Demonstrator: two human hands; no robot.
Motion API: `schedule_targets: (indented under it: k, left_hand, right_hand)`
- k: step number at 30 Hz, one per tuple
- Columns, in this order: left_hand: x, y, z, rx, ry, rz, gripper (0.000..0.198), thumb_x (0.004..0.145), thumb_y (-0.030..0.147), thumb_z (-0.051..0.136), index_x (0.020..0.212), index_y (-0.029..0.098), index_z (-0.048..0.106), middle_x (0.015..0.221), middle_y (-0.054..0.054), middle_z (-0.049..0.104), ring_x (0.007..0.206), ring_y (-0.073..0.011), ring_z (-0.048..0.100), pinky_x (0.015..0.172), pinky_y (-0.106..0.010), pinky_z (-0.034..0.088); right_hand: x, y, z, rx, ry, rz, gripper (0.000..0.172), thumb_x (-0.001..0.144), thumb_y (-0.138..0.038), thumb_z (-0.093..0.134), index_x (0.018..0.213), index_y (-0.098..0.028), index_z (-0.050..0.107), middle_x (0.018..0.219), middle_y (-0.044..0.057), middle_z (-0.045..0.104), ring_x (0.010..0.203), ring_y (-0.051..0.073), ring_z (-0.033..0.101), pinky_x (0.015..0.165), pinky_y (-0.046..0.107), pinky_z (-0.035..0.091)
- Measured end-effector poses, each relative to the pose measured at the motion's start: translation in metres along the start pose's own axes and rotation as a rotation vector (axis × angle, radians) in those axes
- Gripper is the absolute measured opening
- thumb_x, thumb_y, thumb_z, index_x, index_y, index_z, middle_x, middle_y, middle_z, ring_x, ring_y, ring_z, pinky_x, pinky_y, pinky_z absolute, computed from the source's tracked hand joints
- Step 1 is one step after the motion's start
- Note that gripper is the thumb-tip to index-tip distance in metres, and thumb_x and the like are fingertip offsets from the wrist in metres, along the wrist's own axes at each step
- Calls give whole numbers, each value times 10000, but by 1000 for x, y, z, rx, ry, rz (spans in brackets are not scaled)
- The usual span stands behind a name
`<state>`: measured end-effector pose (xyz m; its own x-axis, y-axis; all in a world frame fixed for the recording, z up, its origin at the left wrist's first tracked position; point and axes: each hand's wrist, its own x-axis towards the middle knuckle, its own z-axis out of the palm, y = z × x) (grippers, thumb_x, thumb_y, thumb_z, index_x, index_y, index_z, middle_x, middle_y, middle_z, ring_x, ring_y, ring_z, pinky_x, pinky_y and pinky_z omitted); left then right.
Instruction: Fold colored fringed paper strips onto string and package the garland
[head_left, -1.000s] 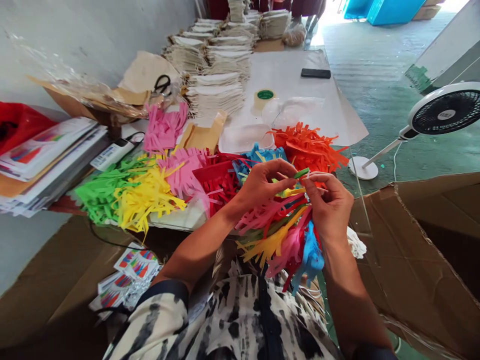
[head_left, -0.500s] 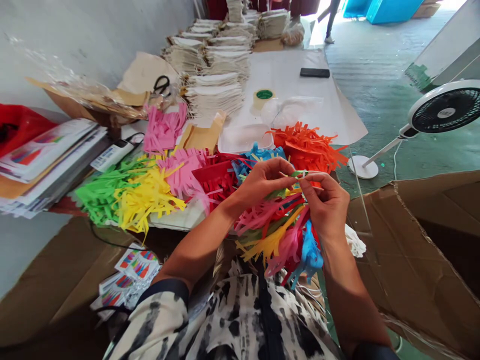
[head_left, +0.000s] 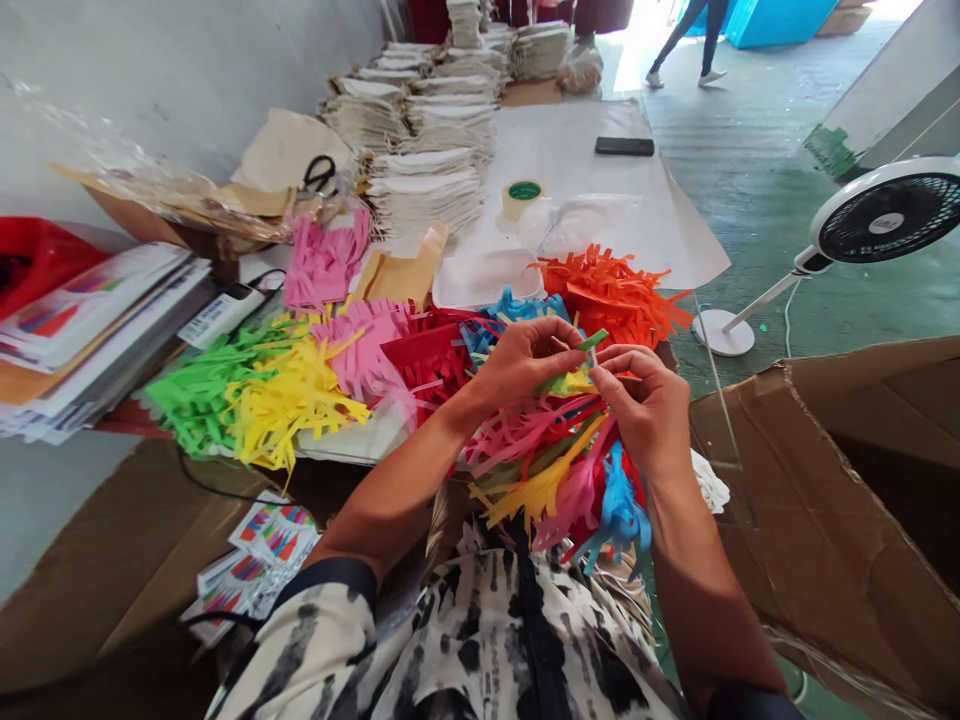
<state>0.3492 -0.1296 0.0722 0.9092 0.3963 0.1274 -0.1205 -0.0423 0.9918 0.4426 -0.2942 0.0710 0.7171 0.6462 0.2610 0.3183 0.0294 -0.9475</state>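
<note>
My left hand [head_left: 529, 362] is closed in a pinch on a green tissue paper tassel [head_left: 594, 340], whose twisted tip points up to the right. Opposite it, my right hand [head_left: 646, 405] pinches a small white strip [head_left: 593, 356] right beside the green tip; whether it is tape or string I cannot tell. Below both hands hangs a bunch of fringed paper tassels in pink, yellow, red and blue, with a yellow tassel [head_left: 556, 478] and a blue tassel [head_left: 619, 505] lowest. My fingers hide where the tassels join.
Fringed paper piles lie along the table: green [head_left: 199, 385], yellow [head_left: 289, 395], pink [head_left: 326, 255], dark red [head_left: 431, 360] and orange [head_left: 611, 295]. Behind are a tape roll [head_left: 523, 197], a phone [head_left: 624, 147], scissors [head_left: 320, 175] and stacked white bundles [head_left: 427, 190]. A fan [head_left: 885, 220] stands right, near cardboard [head_left: 847, 500].
The green tip now stands up from my left fingers, and the white strip is held just beside it. In the background, a walking person's legs have come further into view.
</note>
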Motion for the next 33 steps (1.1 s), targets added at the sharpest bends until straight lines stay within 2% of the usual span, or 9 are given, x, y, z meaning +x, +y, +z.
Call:
schedule_targets:
  k: [4, 10, 13, 16, 18, 22, 26, 29, 33]
  left_hand:
    - [-1, 2, -1, 57, -43, 11, 430, 812, 551, 861, 943, 173, 704, 822, -17, 696, 684, -106, 630, 614, -248, 507]
    - [-3, 11, 3, 273, -6, 176, 448, 916, 608, 737, 798, 176, 722, 923, -57, 719, 828, -134, 647, 702, -269, 509]
    - [-2, 12, 4, 278, 23, 127, 412, 867, 599, 796, 903, 191, 749, 881, -41, 736, 793, -132, 654, 623, -247, 469]
    - [-1, 12, 4, 245, 13, 96, 368, 851, 513, 837, 1062, 220, 767, 936, -38, 762, 792, -127, 675, 579, -239, 450]
    - [0, 13, 5, 241, 3, 94, 311, 875, 495, 813, 1022, 222, 780, 950, -41, 773, 778, -128, 675, 569, -250, 457]
    - [-3, 18, 11, 316, 37, 183, 238, 934, 451, 745, 882, 219, 746, 885, -26, 766, 773, -135, 675, 607, -275, 494]
    - [-8, 24, 18, 437, 108, 293, 164, 1025, 380, 630, 966, 238, 688, 818, 11, 737, 752, -118, 686, 683, -284, 513]
    - [-11, 27, 23, 571, 130, 338, 165, 1061, 386, 578, 1039, 258, 680, 805, 22, 743, 705, -113, 683, 664, -288, 490]
    - [-11, 33, 28, 676, 115, 373, 221, 1073, 423, 560, 1046, 252, 697, 861, 10, 761, 713, -114, 683, 649, -293, 460]
  right_hand:
    - [0, 2, -1, -20, 5, 6, 183, 879, -342, 750, 770, -198, 716, 1012, 68, 689, 768, 149, 633, 564, 252, 491]
    - [-2, 4, -2, -58, 25, 28, 177, 882, -333, 745, 791, -185, 707, 1054, 46, 673, 625, 79, 545, 521, 237, 421]
    - [-3, 3, -3, -67, 29, 16, 184, 884, -344, 750, 798, -185, 713, 1050, 50, 675, 630, 83, 535, 507, 232, 398]
    - [-4, 2, -4, -66, 21, 14, 193, 893, -353, 745, 807, -183, 711, 1053, 49, 676, 594, 67, 502, 495, 229, 379]
    - [-4, 2, -5, -66, 19, 10, 197, 896, -356, 745, 809, -183, 706, 1055, 45, 676, 569, 56, 475, 486, 228, 364]
    - [-5, 1, -6, -55, 13, 15, 202, 900, -364, 752, 816, -188, 699, 1057, 36, 674, 548, 48, 456, 478, 232, 347]
    - [-7, -5, -8, 28, 28, 38, 129, 911, -339, 732, 949, -222, 693, 1007, 10, 664, 564, 61, 469, 489, 233, 351]
    - [-7, -10, -9, 92, 43, 7, 206, 933, -381, 720, 1100, -263, 690, 1022, 0, 664, 587, 72, 480, 495, 235, 357]
    - [-5, -15, -12, 8, 25, -35, 186, 924, -424, 763, 963, -243, 743, 1003, 2, 665, 534, 49, 390, 450, 242, 275]
